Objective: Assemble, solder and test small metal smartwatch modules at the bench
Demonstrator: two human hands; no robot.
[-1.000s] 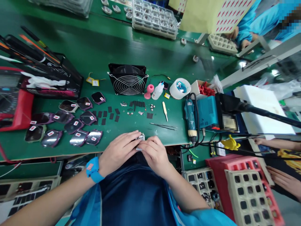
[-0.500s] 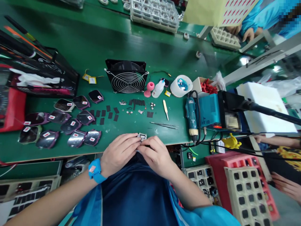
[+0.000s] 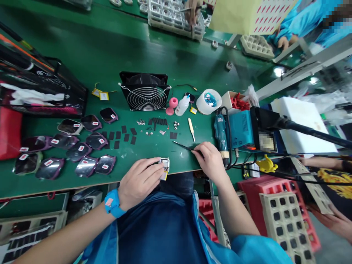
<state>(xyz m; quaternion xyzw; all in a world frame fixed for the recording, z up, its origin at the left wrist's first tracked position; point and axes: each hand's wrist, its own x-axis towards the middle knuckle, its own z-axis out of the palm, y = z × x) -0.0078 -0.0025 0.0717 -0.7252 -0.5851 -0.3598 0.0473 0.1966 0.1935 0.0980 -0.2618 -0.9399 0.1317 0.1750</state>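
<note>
My left hand (image 3: 141,179), a blue band round its wrist, holds a small pale watch casing (image 3: 165,163) at the table's front edge. The casing's inside shows, and a yellow-and-silver battery (image 3: 164,176) hangs at its lower end. My right hand (image 3: 211,161) pinches the rear end of a pair of dark tweezers (image 3: 182,146), whose tips point left above the green table. Beyond the tweezers lie a cream-handled tool (image 3: 190,128) and a dark square pad (image 3: 173,135). Small black pads (image 3: 126,137) and tiny metal parts (image 3: 176,125) lie further left and back.
Several watch screens with red-marked stickers (image 3: 96,141) cover the left. A fan (image 3: 147,93), a white bottle (image 3: 182,105) and a white tub (image 3: 202,104) stand behind. A teal electric screwdriver (image 3: 220,134) and a teal box (image 3: 240,128) are at right. A co-worker's hand (image 3: 194,13) reaches over the far tray (image 3: 154,20).
My right hand has left the casing, moved right and taken hold of the tweezers. The casing and its battery now show more in my left hand. A co-worker's hand has appeared over the far tray.
</note>
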